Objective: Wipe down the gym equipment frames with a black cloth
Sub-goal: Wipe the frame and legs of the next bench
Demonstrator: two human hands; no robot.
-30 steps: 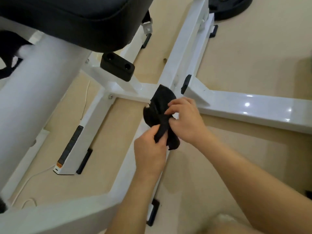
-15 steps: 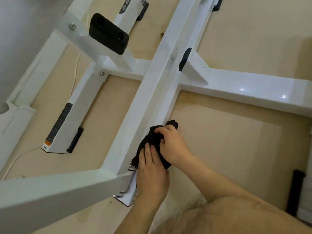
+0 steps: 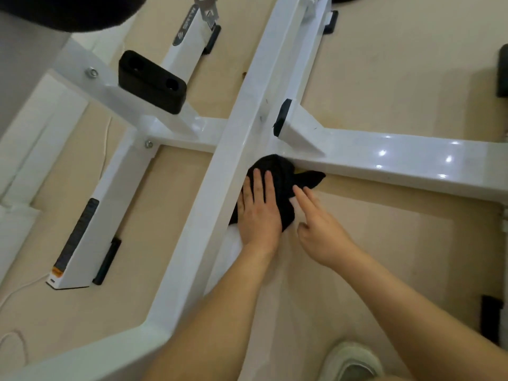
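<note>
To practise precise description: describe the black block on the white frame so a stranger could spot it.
Find the white frame, whose long bar crosses a shorter one mid-picture. On the raised arm up-left of that crossing sits the black block. Unlike the flat black end cap right of the crossing, it is chunky, with two round holes.

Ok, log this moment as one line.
wipe | left hand presses black cloth against white frame | right hand beside cloth, holding nothing

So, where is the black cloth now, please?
Head view, centre: the black cloth sits under the left hand, at the cross joint of the white metal frame.
</note>
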